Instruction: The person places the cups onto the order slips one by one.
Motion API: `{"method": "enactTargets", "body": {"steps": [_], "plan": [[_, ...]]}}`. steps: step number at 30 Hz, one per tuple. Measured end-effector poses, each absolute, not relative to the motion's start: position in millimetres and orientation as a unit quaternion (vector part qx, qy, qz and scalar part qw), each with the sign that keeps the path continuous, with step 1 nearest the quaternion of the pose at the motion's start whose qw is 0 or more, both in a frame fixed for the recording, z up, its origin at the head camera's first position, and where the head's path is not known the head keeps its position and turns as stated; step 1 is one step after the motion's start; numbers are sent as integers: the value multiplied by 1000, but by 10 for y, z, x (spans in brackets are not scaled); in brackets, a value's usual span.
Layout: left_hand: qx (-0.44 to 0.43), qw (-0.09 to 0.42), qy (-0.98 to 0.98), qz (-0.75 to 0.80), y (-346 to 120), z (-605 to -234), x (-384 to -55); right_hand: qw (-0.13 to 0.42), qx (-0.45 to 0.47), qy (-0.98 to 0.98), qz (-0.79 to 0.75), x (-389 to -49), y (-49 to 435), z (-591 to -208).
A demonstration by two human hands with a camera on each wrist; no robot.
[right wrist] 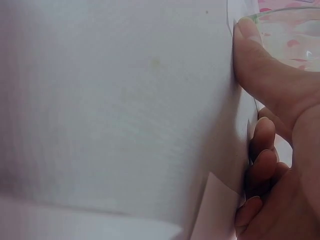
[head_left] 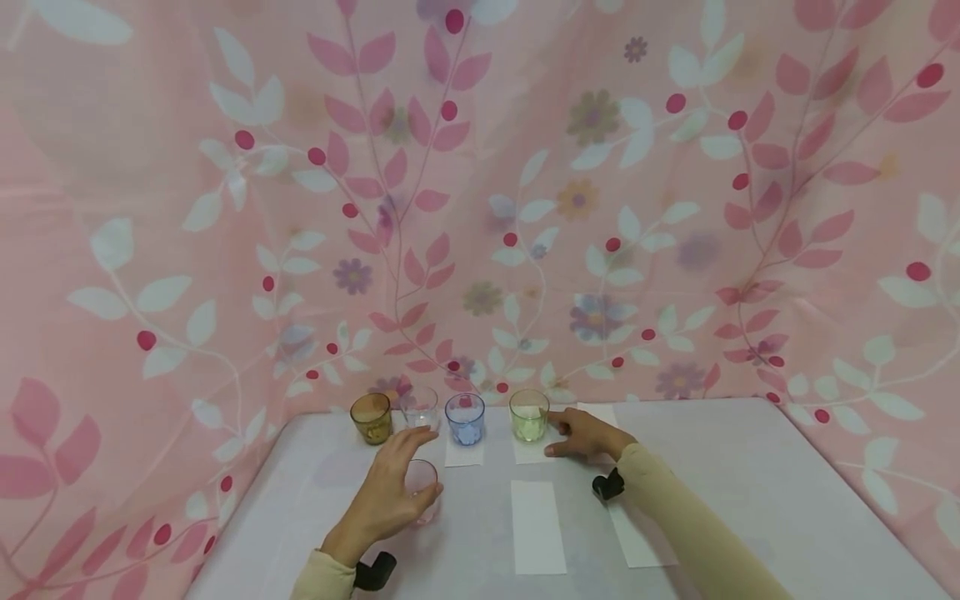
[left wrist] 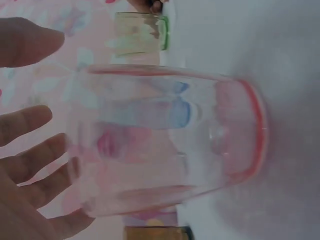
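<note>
My left hand (head_left: 386, 492) is at a clear pink glass (head_left: 422, 483), thumb and fingers spread apart around it near the rim. In the left wrist view the pink glass (left wrist: 165, 140) stands upright on the table, with the fingers beyond its mouth. At the back, my right hand (head_left: 588, 433) is beside a pale green glass (head_left: 529, 418) standing on white paper. Its index fingertip is right at the glass's side, the thumb low by the paper. In the right wrist view the thumb (right wrist: 265, 70) overlaps the green glass (right wrist: 290, 40) and the other fingers bend beneath.
Along the back edge stand an amber glass (head_left: 372, 419), a colourless glass (head_left: 420, 408) and a blue glass (head_left: 465, 421), the last on white paper. More white paper strips (head_left: 538, 529) lie on the pale table (head_left: 720, 492). A pink floral curtain (head_left: 480, 208) hangs behind.
</note>
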State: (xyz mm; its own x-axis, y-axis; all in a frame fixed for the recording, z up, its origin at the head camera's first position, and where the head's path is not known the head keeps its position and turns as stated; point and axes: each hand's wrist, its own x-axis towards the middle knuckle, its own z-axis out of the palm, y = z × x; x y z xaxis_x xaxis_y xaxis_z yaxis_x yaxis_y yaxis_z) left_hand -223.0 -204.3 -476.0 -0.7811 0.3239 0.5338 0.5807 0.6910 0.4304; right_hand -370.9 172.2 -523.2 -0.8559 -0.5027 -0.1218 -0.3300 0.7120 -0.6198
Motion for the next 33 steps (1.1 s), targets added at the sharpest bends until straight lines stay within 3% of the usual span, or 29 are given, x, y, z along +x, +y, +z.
{"method": "enactTargets", "body": {"steps": [10,19,33], "plan": [[-202,154,-898,-359,-2120,-4961,-2247,138,-234,915,-298,-3699,1701,-5202],[-211,133,-838,-485,-2267,-5138,-2282,136,-233,911,-311,-3683,1690,-5203],[-128,98,-784,-599,-2223,-5354,-2252,136,-254,913,-290,-3695,1687,-5158]]}}
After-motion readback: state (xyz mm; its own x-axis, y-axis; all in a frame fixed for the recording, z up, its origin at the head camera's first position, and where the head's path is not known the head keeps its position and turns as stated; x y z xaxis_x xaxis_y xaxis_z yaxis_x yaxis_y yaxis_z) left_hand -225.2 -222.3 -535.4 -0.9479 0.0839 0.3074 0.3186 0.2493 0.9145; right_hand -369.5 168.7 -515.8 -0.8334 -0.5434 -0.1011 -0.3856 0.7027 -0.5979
